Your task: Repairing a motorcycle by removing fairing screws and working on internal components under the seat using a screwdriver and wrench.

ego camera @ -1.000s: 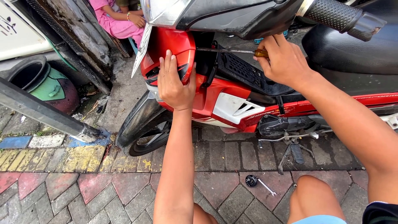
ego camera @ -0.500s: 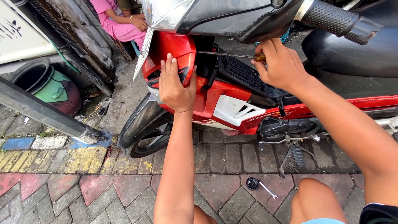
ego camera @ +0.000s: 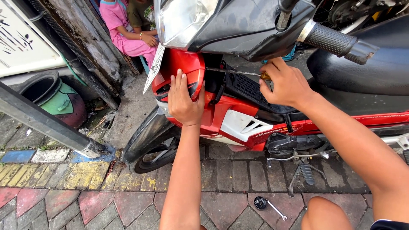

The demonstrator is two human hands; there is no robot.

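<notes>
My left hand point(ego camera: 184, 100) is flat on the glossy red plastic front panel point(ego camera: 187, 68), smooth and a bit shiny in the sun. My right hand point(ego camera: 286, 84) has the thin bare-metal screwdriver shaft point(ego camera: 232, 71) with its amber see-through plastic handle point(ego camera: 265, 76). The black plastic headlight cowl point(ego camera: 255, 30) above looks semi-gloss, the black rubber handlebar grip point(ego camera: 326, 38) is knobbly and matt, and the black seat point(ego camera: 366, 68) is dull vinyl. Underneath, rough worn brick paving point(ego camera: 226, 174).
</notes>
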